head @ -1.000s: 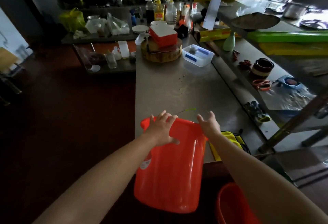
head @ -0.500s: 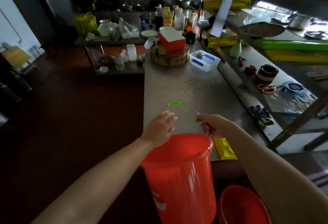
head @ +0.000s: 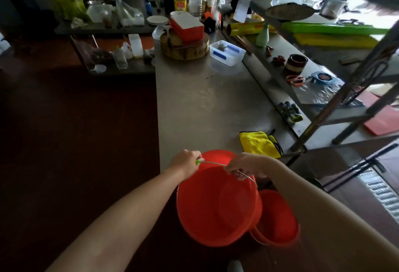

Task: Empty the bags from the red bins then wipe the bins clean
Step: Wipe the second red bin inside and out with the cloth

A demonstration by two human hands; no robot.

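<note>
I hold a red bin (head: 218,204) upright in front of the steel counter, and its inside looks empty. My left hand (head: 185,161) grips the green sleeve of its wire handle. Further right on the same wire, my right hand (head: 246,167) is curled round the handle. A second red bin (head: 278,220) stands on the floor below and to the right, partly hidden by the first. A yellow cloth (head: 260,144) lies on the counter's near right corner, just beyond my right hand.
The steel counter (head: 205,107) runs away from me, with a wooden chopping block (head: 184,48), a red-and-white box and a clear plastic tub (head: 226,52) at its far end. A metal shelf rack (head: 336,107) lines the right side. Dark floor lies to the left.
The bin has swung from tilted against the counter edge to upright and lower. Both hands moved from its side and rim onto the wire handle. The camera view dipped downward.
</note>
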